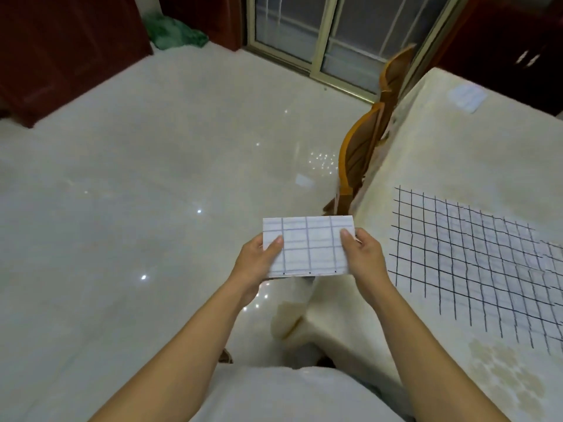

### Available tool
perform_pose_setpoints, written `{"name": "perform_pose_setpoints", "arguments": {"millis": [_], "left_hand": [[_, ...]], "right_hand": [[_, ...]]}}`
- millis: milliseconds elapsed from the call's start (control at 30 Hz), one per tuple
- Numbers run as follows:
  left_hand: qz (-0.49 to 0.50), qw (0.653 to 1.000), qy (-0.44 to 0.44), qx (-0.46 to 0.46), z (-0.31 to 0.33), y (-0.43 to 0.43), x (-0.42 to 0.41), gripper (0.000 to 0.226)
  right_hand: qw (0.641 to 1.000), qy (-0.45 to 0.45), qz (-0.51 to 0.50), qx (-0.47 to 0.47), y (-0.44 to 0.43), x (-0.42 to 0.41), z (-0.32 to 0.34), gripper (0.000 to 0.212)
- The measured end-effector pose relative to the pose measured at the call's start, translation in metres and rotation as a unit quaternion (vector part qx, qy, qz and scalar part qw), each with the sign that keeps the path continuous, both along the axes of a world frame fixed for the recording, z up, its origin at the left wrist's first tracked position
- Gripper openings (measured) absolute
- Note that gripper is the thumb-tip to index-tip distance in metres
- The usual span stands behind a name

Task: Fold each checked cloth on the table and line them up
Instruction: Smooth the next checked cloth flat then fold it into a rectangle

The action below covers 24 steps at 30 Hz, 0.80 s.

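Hanging over the floor [152, 178] beside the worktop [457, 141], the folded checked cloth [307, 245] is pinched at either end by left grip [259, 263] and right grip [365, 257]; a larger checked cloth [475, 263] is spread on the worktop.

spread checked cloth [475, 263]: cut by right edge | far cloth [467, 97]: blurred | folded cloth [307, 245]: underside unseen

Folded checked cloth [307, 245]: thin matt fabric, smooth. Floor [152, 178]: glossy tile, mirrors points of light. Counter [441, 147] cover: cream matt cloth, faintly patterned; chair [362, 147]: varnished wood, slight sheen.
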<state>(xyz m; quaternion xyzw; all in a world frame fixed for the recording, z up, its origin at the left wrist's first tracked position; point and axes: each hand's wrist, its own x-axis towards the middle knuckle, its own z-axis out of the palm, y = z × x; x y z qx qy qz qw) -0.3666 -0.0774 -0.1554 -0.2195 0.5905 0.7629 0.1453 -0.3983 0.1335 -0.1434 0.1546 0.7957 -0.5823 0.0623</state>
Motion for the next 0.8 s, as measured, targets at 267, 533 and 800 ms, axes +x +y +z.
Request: {"name": "perform_pose_setpoints", "arguments": {"millis": [267,533,800], "left_hand": [[-0.003,0.999,0.032,-0.032,0.018,-0.108,-0.023,0.026],[0.013,0.992,0.089,-0.084,0.030,-0.155,-0.069,0.024],[0.025,0.986,0.084,-0.139,0.025,-0.192,-0.161,0.018]], "right_hand": [[0.998,0.018,0.062,0.014,-0.112,-0.015,0.015,0.032],[0.997,0.044,0.064,0.008,-0.148,-0.071,0.027,0.021],[0.994,0.067,0.077,-0.047,-0.196,-0.162,0.003,0.013]]}}
